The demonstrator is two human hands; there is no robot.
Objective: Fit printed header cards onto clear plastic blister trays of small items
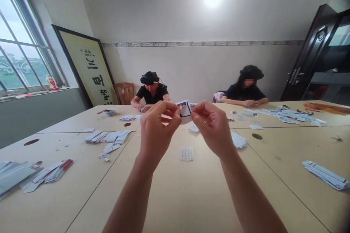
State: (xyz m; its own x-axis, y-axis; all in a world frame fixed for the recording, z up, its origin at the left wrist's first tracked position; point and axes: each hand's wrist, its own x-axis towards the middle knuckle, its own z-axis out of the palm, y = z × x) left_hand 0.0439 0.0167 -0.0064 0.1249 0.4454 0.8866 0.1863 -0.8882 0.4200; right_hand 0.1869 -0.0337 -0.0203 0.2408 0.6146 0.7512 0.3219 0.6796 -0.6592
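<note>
Between my two hands, raised above the table, is a small printed card [185, 108] with a dark picture and a black strip on white. My left hand [160, 123] pinches its left edge between thumb and forefinger. On the opposite edge, the thumb and forefinger of my right hand [212, 125] are closed in a pinch. A flat clear plastic case [187, 154] with several small slim items inside lies on the table below. White paper pieces [238, 140] rest partly hidden behind my right wrist, and a small clear packet [194, 128] lies beyond the card.
Paper strips and cards lie in piles at the left [108, 137], the near left [51, 174] and the right [325, 174]. A wide heap of cards [290, 114] spreads at the far right. Two people [153, 93] sit across the table [186, 196], their hands near small pieces.
</note>
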